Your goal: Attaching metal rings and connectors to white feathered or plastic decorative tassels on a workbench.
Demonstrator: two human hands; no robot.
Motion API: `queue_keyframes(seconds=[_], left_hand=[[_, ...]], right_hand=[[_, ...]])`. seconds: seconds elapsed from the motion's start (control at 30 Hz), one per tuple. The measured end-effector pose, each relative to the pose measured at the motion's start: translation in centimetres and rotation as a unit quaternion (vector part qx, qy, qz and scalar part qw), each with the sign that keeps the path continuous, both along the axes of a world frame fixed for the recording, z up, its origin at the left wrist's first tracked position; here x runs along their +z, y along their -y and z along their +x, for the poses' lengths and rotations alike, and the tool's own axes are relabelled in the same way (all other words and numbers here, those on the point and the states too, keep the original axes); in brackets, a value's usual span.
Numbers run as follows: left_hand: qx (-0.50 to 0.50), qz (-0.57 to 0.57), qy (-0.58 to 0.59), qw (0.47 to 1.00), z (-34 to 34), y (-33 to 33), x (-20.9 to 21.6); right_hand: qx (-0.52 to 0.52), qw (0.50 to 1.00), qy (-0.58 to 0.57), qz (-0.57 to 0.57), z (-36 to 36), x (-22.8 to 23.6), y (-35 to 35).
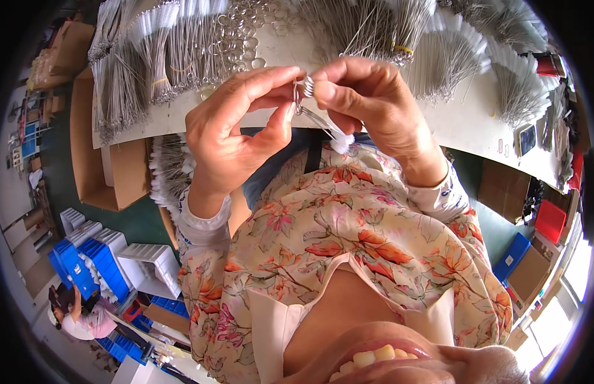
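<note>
My left hand pinches a thin metal ring between thumb and fingers, above the table's near edge. Facing it, my right hand pinches the other side, where several small wire loops sit close together. From the ring hang a few thin wire brushes, their white bristle tips pointing down toward my lap. How the loops sit on the ring is partly hidden by my fingertips. Just beyond my left hand, loose metal rings lie scattered on the white table.
Bundles of wire brushes lie at the table's left, and more bundles at its right. A small dark-screened device rests near the right edge. Cardboard boxes and blue and white crates stand left; a person is farther off.
</note>
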State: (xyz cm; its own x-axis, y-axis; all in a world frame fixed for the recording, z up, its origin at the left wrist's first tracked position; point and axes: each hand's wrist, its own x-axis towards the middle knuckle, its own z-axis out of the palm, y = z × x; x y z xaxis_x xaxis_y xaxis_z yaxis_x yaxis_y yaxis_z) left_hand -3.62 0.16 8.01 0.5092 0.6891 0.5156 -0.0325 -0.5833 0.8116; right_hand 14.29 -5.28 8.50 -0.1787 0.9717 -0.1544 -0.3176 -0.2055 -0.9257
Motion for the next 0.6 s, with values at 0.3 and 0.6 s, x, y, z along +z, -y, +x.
queue_keyframes(seconds=[0.3,0.6], left_hand=[[0.013,0.098,-0.006,0.995,0.2,-1.8,0.1],[-0.021,0.082,-0.129,0.988,-0.3,-3.4,0.6]], right_hand=[[0.011,0.994,0.085,0.072,0.1,0.7,-1.0],[-0.031,0.993,0.091,0.069,0.2,-0.3,-1.1]])
